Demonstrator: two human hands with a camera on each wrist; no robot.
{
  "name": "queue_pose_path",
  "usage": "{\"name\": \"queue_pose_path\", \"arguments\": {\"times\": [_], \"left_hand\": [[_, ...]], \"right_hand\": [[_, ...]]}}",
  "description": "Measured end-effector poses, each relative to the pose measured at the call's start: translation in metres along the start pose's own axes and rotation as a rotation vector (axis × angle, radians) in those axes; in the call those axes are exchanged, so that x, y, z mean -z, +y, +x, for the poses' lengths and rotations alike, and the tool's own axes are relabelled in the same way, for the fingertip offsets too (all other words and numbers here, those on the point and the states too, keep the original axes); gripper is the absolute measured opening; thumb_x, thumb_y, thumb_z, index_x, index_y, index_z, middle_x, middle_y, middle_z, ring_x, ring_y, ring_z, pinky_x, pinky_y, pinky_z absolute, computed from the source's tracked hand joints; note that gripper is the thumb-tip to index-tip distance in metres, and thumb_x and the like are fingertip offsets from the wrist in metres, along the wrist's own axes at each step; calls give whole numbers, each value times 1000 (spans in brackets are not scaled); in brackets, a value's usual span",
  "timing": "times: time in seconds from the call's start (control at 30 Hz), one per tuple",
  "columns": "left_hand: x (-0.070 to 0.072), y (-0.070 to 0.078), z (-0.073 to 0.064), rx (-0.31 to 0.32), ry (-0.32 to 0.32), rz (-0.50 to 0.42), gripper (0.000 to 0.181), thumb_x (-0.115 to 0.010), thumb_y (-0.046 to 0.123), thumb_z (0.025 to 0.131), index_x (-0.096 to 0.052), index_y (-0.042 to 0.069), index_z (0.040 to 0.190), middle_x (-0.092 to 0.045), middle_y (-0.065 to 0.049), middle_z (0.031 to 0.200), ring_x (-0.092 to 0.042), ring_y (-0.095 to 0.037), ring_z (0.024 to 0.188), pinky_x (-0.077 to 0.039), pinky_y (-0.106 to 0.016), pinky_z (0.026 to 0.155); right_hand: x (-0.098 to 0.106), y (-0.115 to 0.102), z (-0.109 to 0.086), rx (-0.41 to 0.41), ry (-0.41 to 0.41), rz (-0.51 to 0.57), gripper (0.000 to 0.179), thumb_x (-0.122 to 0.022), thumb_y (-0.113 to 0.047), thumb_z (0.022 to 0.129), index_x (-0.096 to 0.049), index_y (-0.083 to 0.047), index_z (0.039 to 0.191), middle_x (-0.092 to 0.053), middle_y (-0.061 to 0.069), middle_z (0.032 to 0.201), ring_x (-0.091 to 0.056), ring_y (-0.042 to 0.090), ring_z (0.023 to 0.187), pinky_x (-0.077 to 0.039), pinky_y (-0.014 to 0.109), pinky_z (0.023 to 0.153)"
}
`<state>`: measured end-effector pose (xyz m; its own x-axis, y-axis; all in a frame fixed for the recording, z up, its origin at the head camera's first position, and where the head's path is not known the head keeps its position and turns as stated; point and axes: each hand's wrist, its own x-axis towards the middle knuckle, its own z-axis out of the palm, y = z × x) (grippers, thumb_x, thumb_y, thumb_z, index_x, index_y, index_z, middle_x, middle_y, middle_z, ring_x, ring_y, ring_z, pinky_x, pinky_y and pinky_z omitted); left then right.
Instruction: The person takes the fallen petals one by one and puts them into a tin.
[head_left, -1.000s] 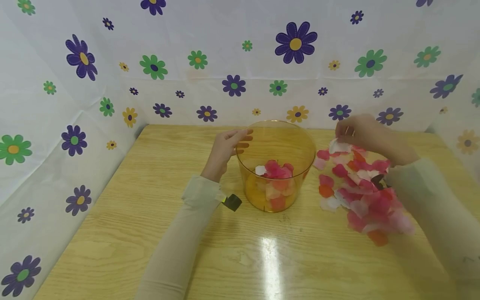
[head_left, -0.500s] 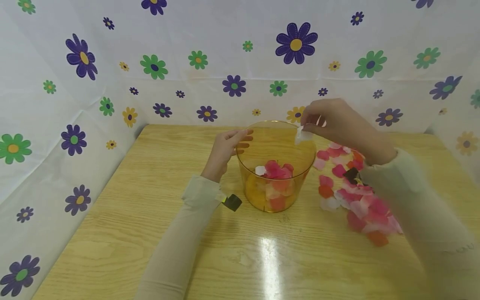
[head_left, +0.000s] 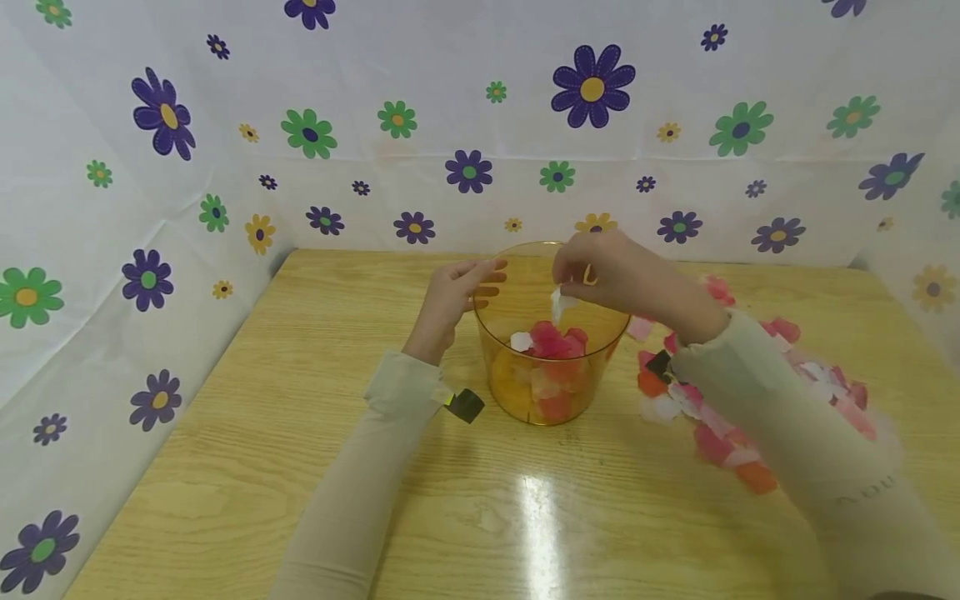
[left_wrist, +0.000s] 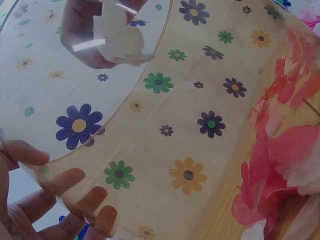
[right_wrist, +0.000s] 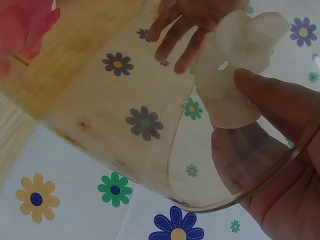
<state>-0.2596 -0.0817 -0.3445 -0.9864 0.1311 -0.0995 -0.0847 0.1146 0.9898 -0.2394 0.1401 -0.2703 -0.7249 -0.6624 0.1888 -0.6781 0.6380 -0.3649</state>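
A clear amber plastic bucket [head_left: 504, 392] stands upright on the table, with pink, red and white artificial petals [head_left: 557, 343] at its bottom. My left hand [head_left: 442, 308] rests at the left side of its rim; in the left wrist view the extended, spread fingers [left_wrist: 75, 181] lie against the wall. Inside the mouth of the bucket, my right hand [head_left: 626, 279] pinches white petals [right_wrist: 232, 75] between thumb and fingers, held above those at the bottom. Right of the bucket lies a loose pile of petals [head_left: 714, 446], partly covered by my right sleeve.
The wooden table [head_left: 300, 417] carries the bucket and pile. A white cloth [head_left: 420, 75] printed with flowers stands as a wall behind and along both sides. Small black pieces [head_left: 465, 406] hang at both cuffs.
My right hand has carried the white petals from the pile at the right, over the rim and down into the bucket's mouth. The left hand and bucket have stayed in place.
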Motion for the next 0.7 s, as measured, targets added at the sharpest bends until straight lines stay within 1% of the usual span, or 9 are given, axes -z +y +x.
{"name": "queue_pose_path", "arguments": {"times": [0.17,0.43,0.57,0.7], "left_hand": [[0,0,0,1,-2,5,39,-50,35,96,-62,9,122,-63,-12,124,-60,-28,111,-48,-37,94],[0,1,0,-2,0,0,38,-51,35,96,-62,9,122,-63,-13,124,-60,-28,110,-48,-36,92],[0,1,0,-4,0,2,38,-50,35,96,-62,9,122,-63,-13,124,-61,-28,110,-48,-36,92],[0,0,0,-1,1,1,38,-50,35,96,-62,9,122,-63,-13,124,-61,-28,110,-48,-37,93]], "right_hand": [[-2,0,1,-16,-35,10,9,-71,-5,81,-65,-8,87,-66,3,83,-62,16,78,-55,35,76],[-2,3,0,4,-46,-9,10,-72,-3,80,-66,-7,87,-67,4,85,-63,18,82,-55,35,77],[0,6,-5,-5,-16,-27,11,-72,-3,80,-66,-6,88,-67,4,86,-64,18,83,-55,37,79],[7,9,-16,-3,57,-24,12,-71,-2,80,-66,-6,90,-68,5,88,-65,19,85,-55,37,79]]}}
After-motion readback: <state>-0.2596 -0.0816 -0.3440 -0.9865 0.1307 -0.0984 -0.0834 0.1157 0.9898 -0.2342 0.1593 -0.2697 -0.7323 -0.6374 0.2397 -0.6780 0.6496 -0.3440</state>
